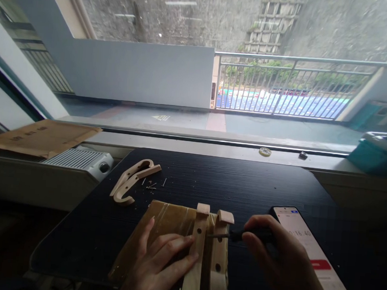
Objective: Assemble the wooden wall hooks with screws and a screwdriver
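Observation:
My left hand (160, 267) rests on a brown tape-wrapped block (174, 213) with its fingers spread. Its fingertips touch the edge of a flat wooden strip (200, 241) with a dark hole in it. Beside that strip, on the right, lies a second wooden piece (219, 254) with a curved end and holes. My right hand (278, 254) is closed round the dark handle of a screwdriver (236, 235). The thin shaft points left, crossing above the second piece, and its tip is close to the first strip. Whether the tip touches wood I cannot tell.
Two curved wooden hooks (132, 180) and several loose screws (151, 187) lie farther back on the black table (231, 179). A lit phone (318, 262) lies right of my right hand. Behind are a windowsill with a tape roll (265, 152) and, left, a brown envelope (43, 137).

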A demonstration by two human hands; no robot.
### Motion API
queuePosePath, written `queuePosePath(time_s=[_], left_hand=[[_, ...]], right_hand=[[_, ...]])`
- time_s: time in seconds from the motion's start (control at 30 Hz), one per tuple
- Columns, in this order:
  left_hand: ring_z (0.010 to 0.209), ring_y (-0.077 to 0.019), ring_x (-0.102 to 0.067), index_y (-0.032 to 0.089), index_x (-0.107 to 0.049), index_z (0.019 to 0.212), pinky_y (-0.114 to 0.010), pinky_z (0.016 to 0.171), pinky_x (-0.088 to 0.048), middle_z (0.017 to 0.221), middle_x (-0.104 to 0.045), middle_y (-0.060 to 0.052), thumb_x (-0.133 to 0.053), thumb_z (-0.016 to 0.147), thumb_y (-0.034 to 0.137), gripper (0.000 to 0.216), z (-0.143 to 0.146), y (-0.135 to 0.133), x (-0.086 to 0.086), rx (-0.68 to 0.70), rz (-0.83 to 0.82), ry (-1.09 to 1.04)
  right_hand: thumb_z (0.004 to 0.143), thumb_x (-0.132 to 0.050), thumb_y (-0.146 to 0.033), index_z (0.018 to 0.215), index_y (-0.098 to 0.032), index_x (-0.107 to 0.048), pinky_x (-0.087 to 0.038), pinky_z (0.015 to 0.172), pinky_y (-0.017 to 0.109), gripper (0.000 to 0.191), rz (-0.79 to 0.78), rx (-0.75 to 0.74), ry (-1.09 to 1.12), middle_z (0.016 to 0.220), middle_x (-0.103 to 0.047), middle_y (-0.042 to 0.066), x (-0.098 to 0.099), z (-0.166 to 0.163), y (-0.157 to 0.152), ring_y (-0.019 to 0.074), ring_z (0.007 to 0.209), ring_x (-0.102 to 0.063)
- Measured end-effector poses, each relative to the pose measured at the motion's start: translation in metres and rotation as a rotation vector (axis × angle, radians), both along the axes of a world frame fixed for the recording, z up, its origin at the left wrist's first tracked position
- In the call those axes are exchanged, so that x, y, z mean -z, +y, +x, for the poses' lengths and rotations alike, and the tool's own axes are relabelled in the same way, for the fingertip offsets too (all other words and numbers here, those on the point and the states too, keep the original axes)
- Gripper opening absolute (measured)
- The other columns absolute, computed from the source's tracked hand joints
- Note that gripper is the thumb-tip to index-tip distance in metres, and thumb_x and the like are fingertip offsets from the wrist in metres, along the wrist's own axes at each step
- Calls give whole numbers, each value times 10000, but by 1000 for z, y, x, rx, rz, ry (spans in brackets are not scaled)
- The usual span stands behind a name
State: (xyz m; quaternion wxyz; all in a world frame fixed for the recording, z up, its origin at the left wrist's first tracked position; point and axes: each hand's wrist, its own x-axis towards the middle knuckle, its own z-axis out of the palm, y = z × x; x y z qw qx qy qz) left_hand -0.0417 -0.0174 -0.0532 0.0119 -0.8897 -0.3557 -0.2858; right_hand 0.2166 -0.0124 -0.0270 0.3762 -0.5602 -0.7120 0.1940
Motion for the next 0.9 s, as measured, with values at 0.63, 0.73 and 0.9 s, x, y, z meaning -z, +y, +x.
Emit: queuePosePath(time_s=[0.63, 0.73, 0.9], left_hand=[[1065, -207, -573, 334, -555, 1188, -520, 1130, -50, 1182, -630, 0, -440, 859, 352, 350, 0, -3, 5, -36, -71, -26], [1069, -216, -568, 305, -574, 1161, -529, 1123, -69, 1179, -630, -19, -489, 829, 341, 345, 0, -3, 3, -36, -61, -28], [1062, -205, -575, 285, -589, 1145, -505, 1129, -24, 1167, -637, -30, -566, 789, 252, 358, 1, -2, -4, -6, -27, 57]], right_hand=[[855, -534, -242, 918, -266, -513, -459, 536, 171, 71, 65, -106, 43, 742, -627, -52, -3, -12, 3, 93, 604, -586], [854, -533, -239, 889, -254, -511, -416, 491, 182, 44, 75, -99, 2, 691, -590, -58, -11, -12, 4, 85, 542, -531], [877, -490, -254, 887, -232, -512, -391, 528, 207, 33, 70, -142, -33, 698, -588, -44, -22, -19, 7, 91, 564, -521]])
